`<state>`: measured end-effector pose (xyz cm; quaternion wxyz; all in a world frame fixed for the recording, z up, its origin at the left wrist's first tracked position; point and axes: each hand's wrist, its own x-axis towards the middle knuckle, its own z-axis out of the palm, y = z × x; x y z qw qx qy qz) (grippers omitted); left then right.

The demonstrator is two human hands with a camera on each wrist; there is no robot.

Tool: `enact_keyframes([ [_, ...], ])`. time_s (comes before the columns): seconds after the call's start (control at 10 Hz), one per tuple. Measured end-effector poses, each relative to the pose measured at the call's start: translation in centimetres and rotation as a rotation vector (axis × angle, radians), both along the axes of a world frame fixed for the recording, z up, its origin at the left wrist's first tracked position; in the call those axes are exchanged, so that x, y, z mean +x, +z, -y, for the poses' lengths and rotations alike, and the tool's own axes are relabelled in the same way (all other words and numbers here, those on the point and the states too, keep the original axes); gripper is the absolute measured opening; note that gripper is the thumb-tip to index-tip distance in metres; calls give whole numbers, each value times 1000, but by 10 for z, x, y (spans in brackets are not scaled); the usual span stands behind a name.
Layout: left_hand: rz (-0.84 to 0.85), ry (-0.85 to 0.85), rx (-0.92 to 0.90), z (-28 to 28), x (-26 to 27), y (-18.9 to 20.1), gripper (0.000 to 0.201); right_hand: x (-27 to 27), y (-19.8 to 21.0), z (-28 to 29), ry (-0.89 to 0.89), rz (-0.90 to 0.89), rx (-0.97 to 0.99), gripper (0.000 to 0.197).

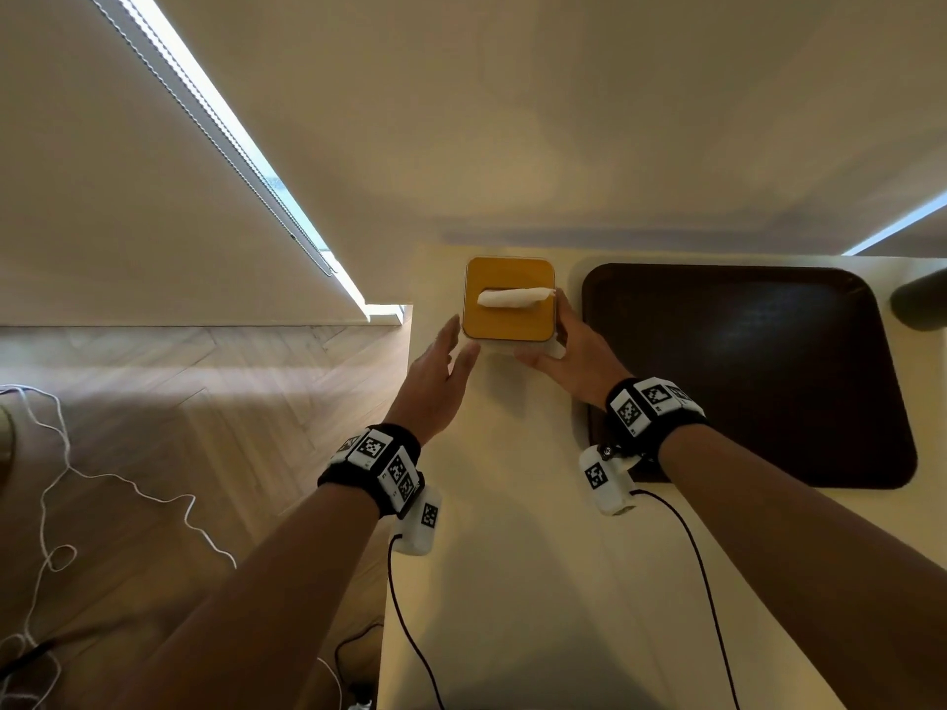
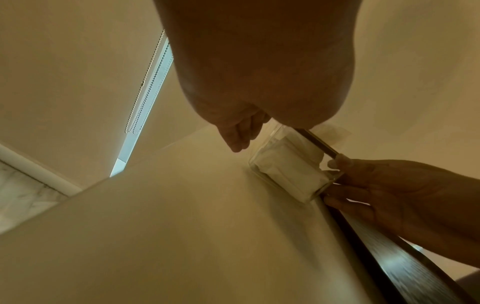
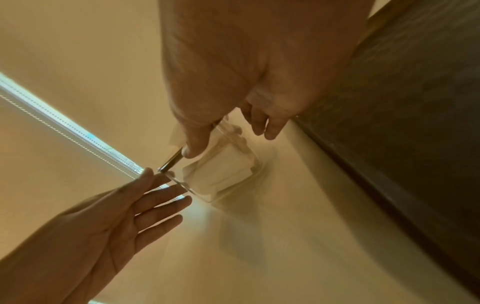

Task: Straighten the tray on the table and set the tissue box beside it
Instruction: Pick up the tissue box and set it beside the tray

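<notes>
The tissue box (image 1: 507,304), clear-walled with a yellow lid and a white tissue poking out, stands on the cream table (image 1: 512,556) just left of the dark tray (image 1: 743,371). A narrow strip of table separates box and tray. My right hand (image 1: 551,335) holds the box's near right corner, thumb on the front face and fingers along the right side. My left hand (image 1: 461,345) is flat with straight fingers, its tips at the box's near left corner. The right wrist view shows the box (image 3: 223,170), my thumb on its lid edge and my left hand (image 3: 145,205) spread beside it.
The table's left edge runs just left of the box, with wood floor and a loose white cable (image 1: 51,453) below. A wall rises right behind the box and tray. A dark rounded object (image 1: 922,299) sits at the tray's far right.
</notes>
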<state>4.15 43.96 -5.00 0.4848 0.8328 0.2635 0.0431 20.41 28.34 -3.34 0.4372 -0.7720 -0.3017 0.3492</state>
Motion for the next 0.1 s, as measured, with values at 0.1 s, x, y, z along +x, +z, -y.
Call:
enact_keyframes([
  [0.1,-73,16,-10,3,-9,-7,79,-9,8,16,-37,9,-62,100],
])
